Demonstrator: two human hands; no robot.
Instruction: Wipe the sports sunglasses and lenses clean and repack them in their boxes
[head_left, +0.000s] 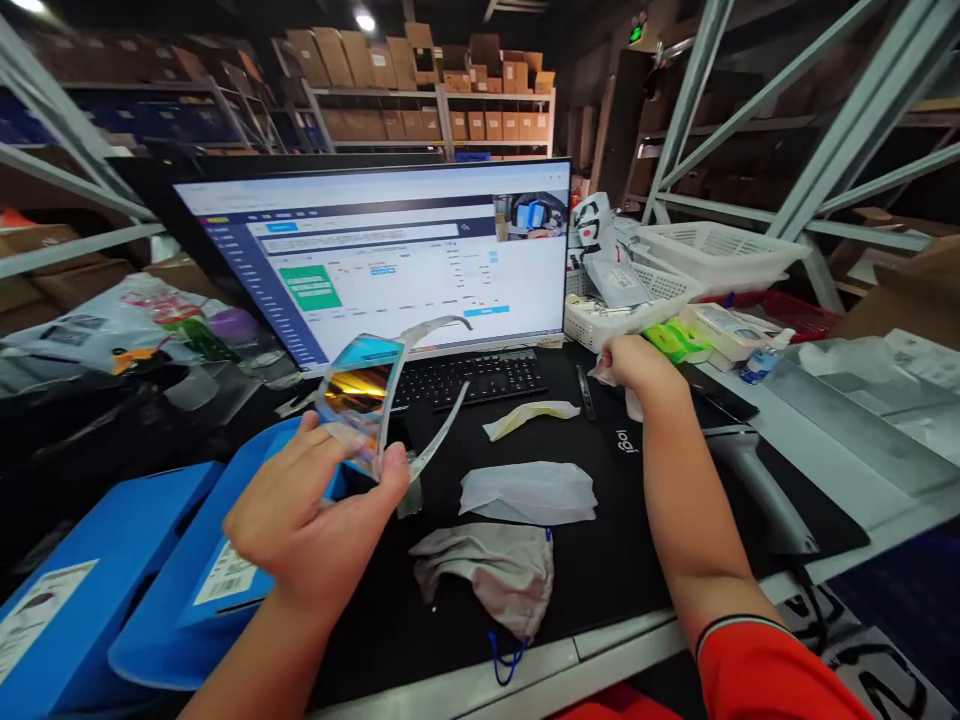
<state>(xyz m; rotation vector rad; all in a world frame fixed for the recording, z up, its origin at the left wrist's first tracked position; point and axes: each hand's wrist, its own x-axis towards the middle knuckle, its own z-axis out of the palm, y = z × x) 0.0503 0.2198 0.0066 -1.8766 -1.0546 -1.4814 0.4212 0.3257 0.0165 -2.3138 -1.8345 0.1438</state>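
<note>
My left hand [315, 510] is closed on a pair of sunglasses [362, 385] with mirrored orange-blue lenses and pale clear temples, held up in front of the keyboard [480, 378]. My right hand [628, 362] reaches to the back right of the black mat, its fingers closed around a crumpled whitish piece of film or tissue [634, 403]. Between the hands lie a yellowish-white strip [531, 416], a folded white sheet [527, 492] and a grey drawstring pouch [491, 570] with blue cord. A slim dark tool [585, 392] rests left of my right hand.
A lit monitor [375, 270] stands behind the keyboard. Blue boxes [97, 560] crowd the left side. White baskets [720, 250] fill the back right, near a small bottle [765, 358]. A grey handheld scanner [765, 490] lies right of my right forearm.
</note>
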